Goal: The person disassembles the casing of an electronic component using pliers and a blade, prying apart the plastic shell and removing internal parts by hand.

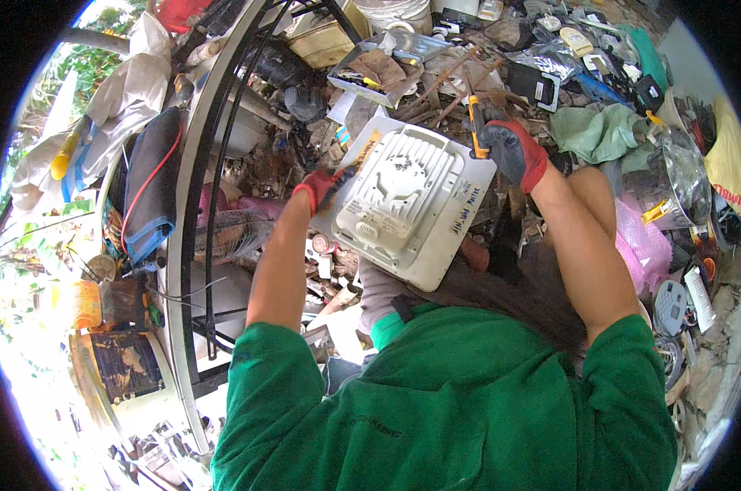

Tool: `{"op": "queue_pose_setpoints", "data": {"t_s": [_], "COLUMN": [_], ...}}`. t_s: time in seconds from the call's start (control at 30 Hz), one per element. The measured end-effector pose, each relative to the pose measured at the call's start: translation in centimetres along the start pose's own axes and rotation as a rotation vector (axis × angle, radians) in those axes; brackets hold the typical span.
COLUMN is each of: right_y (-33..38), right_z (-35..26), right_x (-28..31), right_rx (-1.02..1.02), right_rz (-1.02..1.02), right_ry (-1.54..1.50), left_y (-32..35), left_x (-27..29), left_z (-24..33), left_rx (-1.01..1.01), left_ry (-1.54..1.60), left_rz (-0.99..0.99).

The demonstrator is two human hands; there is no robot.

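A white, boxy device housing (403, 200) with a ribbed, finned back and a flat flange is tilted above my lap. Handwriting marks two sides of its flange. My left hand (328, 186), in a dark glove with a red cuff, is closed on the left edge of the housing. At the upper right corner, my right hand (511, 149), gloved alike, grips a yellow-and-black handled tool (475, 129) that looks like a screwdriver. Its tip cannot be made out. The lower right part of the housing rests near my legs.
A clear plastic tray (387, 69) with scraps lies beyond the housing. A black metal frame (211, 164) rises on my left. Mixed scrap surrounds me, including a green cloth (598, 131), pink bubble wrap (642, 245) and a white bucket (395, 15) at the back.
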State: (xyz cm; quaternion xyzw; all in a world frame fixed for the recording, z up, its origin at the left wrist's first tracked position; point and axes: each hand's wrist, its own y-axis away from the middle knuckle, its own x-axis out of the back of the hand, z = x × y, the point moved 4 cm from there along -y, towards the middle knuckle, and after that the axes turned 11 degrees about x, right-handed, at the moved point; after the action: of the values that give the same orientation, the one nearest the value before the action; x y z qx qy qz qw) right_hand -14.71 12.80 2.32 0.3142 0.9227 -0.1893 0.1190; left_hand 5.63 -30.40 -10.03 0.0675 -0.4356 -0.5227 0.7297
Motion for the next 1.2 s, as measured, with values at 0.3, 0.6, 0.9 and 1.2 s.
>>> {"op": "queue_pose_setpoints", "data": {"t_s": [0.3, 0.6, 0.9, 1.2], "right_y": [0.2, 0.1, 1.4, 5.0], "right_z": [-0.3, 0.5, 1.0, 2.2], "right_x": [-1.7, -2.2, -2.6, -9.9], "right_rx": [-0.092, -0.141, -0.323, 0.002], "right_rz": [0.003, -0.007, -0.065, -0.495], "right_ry": [-0.132, -0.229, 0.051, 0.465], "left_y": [19.7, 30.4, 30.7, 18.7], "left_x": [-5.0, -14.2, -13.4, 5.3], "left_z": [-5.8, 1.3, 0.2, -11.2], "left_rx": [0.119, 0.108, 0.157, -0.038], "left_ry": [1.015, 1.540, 1.140, 0.953], "left_rz": [-0.011, -0.246, 0.047, 0.390]}}
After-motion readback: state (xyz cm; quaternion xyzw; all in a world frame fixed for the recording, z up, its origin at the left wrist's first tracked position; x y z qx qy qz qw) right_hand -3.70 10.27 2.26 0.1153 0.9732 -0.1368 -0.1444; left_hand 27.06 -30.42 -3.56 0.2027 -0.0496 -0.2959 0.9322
